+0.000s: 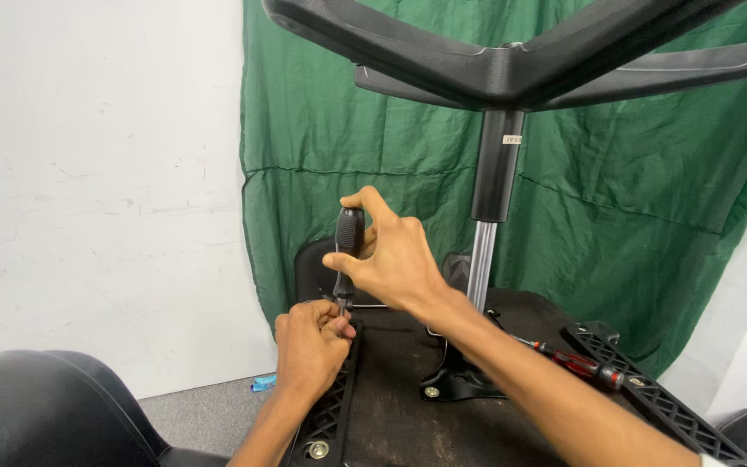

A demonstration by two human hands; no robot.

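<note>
- Green cloth (616, 216) is hanging behind the work, with a white wall (88, 173) at nine o'clock and grey floor (201, 415) showing at seven o'clock.
- An upturned office chair is lying seat-down; its seat underside (408, 406) is facing up at six o'clock, and the star base (512, 69) is spreading overhead at twelve o'clock on the gas column (490, 216).
- The right hand (391, 259) is clenching the black handle of a screwdriver (347, 238), which is standing upright near the centre.
- The left hand (309, 342) is pinching round the screwdriver's lower shaft, just where the tip is meeting the left armrest bracket (330, 415); the tip and the screw are hidden by the fingers.
- A second, red-handled screwdriver (577, 363) is lying at four o'clock, beside the right armrest bracket (650, 398).
- Judging by the grip, the tip could be slipping off the screw head if the shaft is tilting, and it would then be jabbing the left fingers wrapped so near it.
- The red screwdriver could be rolling off the seat if the chair is rocking.
- No containers are showing, and no loose screws.
</note>
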